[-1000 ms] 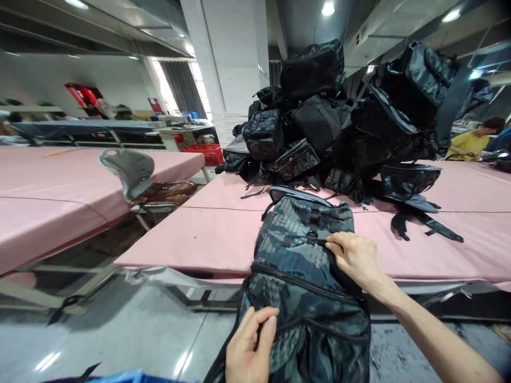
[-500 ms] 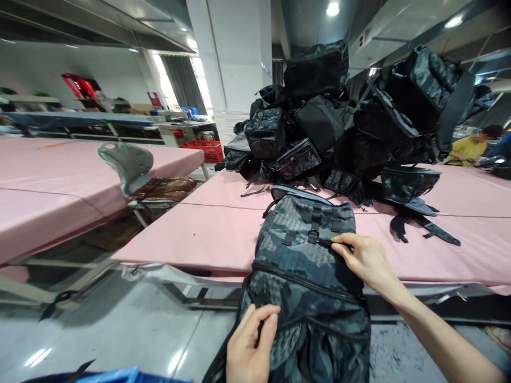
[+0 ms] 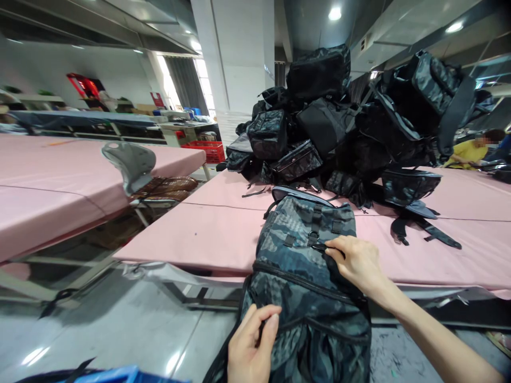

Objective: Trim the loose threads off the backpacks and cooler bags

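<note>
A dark blue camouflage backpack (image 3: 303, 276) lies over the near edge of a pink-covered table (image 3: 207, 234), its lower half hanging toward me. My left hand (image 3: 249, 346) pinches the bag's fabric at its lower left edge, fingers closed. My right hand (image 3: 355, 263) rests on the bag's upper right, fingers pinched on a black strap by the buckle in the middle of the bag.
A tall heap of dark bags (image 3: 343, 122) fills the far part of the table. To the left a grey chair (image 3: 131, 170) stands by a second pink table (image 3: 59, 181). A person in yellow (image 3: 473, 151) sits at far right. Glossy floor lies below.
My right hand slid slightly left and down along the strap; the view shifted a little. My left hand keeps its pinch.
</note>
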A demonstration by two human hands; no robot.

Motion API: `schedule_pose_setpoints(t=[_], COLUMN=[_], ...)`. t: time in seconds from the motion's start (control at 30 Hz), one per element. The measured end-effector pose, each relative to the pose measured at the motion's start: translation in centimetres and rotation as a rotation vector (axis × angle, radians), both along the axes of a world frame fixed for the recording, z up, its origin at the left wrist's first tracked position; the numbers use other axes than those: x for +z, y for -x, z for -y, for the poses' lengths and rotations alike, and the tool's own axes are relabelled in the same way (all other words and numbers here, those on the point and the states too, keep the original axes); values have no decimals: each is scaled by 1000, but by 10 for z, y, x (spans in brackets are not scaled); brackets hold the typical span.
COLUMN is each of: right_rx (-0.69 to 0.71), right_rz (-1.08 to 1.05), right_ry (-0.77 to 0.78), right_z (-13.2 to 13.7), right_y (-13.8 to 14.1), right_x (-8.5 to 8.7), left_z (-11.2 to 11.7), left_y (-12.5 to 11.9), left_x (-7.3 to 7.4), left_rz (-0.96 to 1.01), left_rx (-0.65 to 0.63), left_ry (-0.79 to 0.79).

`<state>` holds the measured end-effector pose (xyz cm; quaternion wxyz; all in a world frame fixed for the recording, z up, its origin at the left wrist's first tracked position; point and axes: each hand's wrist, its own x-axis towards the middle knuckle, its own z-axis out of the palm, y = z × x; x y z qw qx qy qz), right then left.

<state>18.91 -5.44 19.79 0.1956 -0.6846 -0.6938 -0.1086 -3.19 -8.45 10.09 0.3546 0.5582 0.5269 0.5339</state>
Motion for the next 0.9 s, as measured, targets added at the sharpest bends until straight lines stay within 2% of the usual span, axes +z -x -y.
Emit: schedule_pose_setpoints(t=[0.13,0.27,0.47,0.9], right_rx=[129,22,-13,-8], right_rz=[-126,-17,134,77], right_ry=[-58,-129,-61,-13], right_z=[3,4,0,-7], right_y=[-8,-14,-8,-10], right_x=[0,3,1,4], left_z=[0,-1,-1,-1], left_y=[0,0,1,0], left_x=[-1,0,3,1], left_rz=[6,4,-2,13], left_rx=[15,7,-7,37], left_ry=[-1,-20,-18,-5])
